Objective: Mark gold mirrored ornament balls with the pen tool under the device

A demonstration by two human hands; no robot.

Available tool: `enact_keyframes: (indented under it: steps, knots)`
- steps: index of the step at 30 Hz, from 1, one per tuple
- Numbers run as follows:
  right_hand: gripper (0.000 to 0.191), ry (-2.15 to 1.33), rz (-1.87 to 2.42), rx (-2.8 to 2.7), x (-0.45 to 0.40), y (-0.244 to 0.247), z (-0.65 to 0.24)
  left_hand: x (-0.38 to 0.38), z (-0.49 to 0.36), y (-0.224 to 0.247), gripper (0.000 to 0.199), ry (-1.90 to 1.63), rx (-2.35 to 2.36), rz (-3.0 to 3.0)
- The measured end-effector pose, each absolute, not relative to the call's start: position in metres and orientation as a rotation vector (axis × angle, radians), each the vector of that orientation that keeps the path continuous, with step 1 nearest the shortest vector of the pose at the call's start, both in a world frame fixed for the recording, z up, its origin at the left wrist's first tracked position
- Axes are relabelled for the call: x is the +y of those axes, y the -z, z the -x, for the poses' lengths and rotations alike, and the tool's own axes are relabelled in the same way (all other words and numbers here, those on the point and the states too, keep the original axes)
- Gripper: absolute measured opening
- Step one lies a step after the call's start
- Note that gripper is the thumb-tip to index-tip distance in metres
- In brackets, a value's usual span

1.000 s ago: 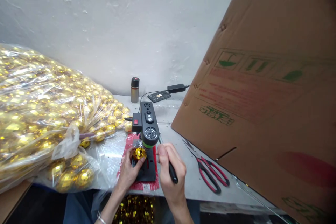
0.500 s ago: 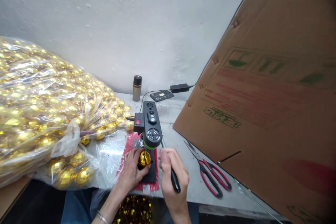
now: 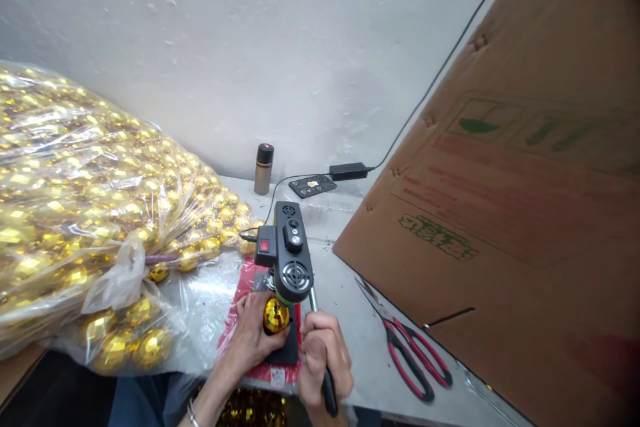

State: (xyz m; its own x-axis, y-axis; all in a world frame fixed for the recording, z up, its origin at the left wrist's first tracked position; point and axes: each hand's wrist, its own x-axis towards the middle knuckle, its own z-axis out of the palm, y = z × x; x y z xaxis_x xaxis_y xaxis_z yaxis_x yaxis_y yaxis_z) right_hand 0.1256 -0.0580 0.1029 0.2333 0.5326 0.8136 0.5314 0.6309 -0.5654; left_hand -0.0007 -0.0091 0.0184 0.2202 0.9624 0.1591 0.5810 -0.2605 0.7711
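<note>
A small black bench drill press [image 3: 293,250] stands on the table, with a red switch on its side box. Beneath its head, my left hand [image 3: 255,333] grips a shiny gold faceted ball [image 3: 276,317] between thumb and fingers. The ball sits over the machine's dark base [image 3: 285,350], which rests on red plastic sheeting [image 3: 235,327]. To the right, my right hand [image 3: 325,360] is wrapped round the black-handled lever [image 3: 330,393] of the press. The drill's tip is hidden by the machine head.
A large clear bag of gold balls [image 3: 100,187] fills the left. Red-and-black scissors [image 3: 415,353] lie right of the press, beside a big cardboard box [image 3: 490,180]. Behind stand a dark-capped bottle [image 3: 263,170], a phone-like black item [image 3: 313,185] and a power adapter [image 3: 349,171] with its cable.
My right hand has moved down and a little left with the lever, which now slopes more steeply. My left hand still holds the ball under the press. The whole view has shifted slightly.
</note>
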Motion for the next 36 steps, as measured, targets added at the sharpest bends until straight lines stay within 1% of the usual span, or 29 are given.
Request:
enact_keyframes:
  steps: [15,21,25,31,36]
  knots:
    - [0.028,0.033,0.981,-1.332,-0.056,-0.089,-0.122,-0.009,-0.001,-0.020,0.041,-0.859,1.424,-1.895]
    - [0.028,0.062,1.002,-1.361,-0.055,-0.091,-0.125,-0.010,-0.003,-0.016,0.040,-0.861,1.425,-1.909]
    - [0.030,0.109,0.955,-1.334,-0.052,-0.091,-0.124,-0.009,-0.005,-0.016,0.043,-0.850,1.447,-1.900]
    - [0.033,0.075,0.920,-1.194,-0.045,-0.087,-0.115,-0.007,-0.007,-0.017,0.050,-0.829,1.418,-1.860]
    - [0.035,0.049,0.883,-1.166,-0.046,-0.078,-0.115,-0.006,-0.009,-0.017,0.051,-0.855,1.407,-1.838]
